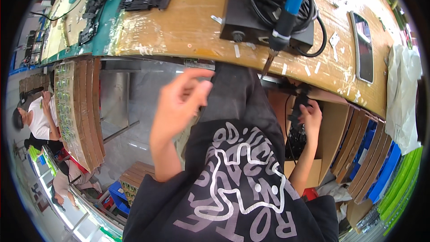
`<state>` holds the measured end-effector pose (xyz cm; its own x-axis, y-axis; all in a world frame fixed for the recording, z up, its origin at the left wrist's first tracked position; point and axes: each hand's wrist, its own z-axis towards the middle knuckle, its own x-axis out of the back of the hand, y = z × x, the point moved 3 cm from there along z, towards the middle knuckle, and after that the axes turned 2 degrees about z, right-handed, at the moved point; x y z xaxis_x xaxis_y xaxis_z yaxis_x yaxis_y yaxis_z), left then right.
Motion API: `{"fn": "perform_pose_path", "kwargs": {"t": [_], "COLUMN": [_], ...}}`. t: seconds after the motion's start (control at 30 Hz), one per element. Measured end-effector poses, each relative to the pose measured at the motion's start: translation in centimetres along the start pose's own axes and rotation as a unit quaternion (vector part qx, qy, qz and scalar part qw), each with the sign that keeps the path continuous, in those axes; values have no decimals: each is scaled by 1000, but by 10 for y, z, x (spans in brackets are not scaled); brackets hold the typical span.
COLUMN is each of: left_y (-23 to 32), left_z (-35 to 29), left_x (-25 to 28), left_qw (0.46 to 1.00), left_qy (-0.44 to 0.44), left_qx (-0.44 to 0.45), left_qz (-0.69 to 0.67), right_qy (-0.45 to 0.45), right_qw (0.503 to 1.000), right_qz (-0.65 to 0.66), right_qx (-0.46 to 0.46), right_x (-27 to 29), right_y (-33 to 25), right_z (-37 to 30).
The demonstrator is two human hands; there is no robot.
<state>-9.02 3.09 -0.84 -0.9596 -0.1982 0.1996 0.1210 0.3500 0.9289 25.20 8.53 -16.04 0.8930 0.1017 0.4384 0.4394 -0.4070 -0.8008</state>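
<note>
Fingers of right hand (312, 115) closed on black part (301, 101), outline hard to make out; part held over open cardboard box (333, 141), right, near table (179, 31) edge. Left hand (179, 105) raised at left, fingers loosely curled, thumb apart.

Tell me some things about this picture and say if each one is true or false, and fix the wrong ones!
1. The right hand holds a black part. True.
2. The phone lies on the wooden table. True.
3. The left hand is holding the phone. False: the left hand looks empty, its fingers and thumb curved apart.
4. A black cable lies coiled on the black box. True.
5. The shirt is plain white. False: the shirt is black with a pale print.
6. The phone is to the left of the black box. False: it is to the right.
</note>
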Motion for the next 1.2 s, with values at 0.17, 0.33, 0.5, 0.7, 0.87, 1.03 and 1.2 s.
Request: {"fn": "perform_pose_path", "kwargs": {"t": [0.17,0.33,0.5,0.7,0.87,1.03,1.2], "left_y": [25,54,48,34,35,38,40], "left_z": [43,76,103,118,112,112,110], "left_x": [60,86,87,85,85,79,85], "left_qw": [935,755,720,733,730,748,770], "left_qy": [246,246,256,274,282,276,267], "left_qx": [-190,-344,-336,-337,-363,-396,-394], "left_qz": [168,501,551,524,506,456,425], "right_qy": [278,352,492,439,254,346,303], "right_qw": [952,881,806,798,887,790,751], "right_qz": [-2,236,323,228,31,-325,-505], "right_qx": [-128,-209,54,343,385,388,297], "right_x": [75,107,134,144,163,199,198], "right_y": [183,251,93,-120,-184,-212,-220], "right_z": [47,41,12,-2,127,243,281]}}
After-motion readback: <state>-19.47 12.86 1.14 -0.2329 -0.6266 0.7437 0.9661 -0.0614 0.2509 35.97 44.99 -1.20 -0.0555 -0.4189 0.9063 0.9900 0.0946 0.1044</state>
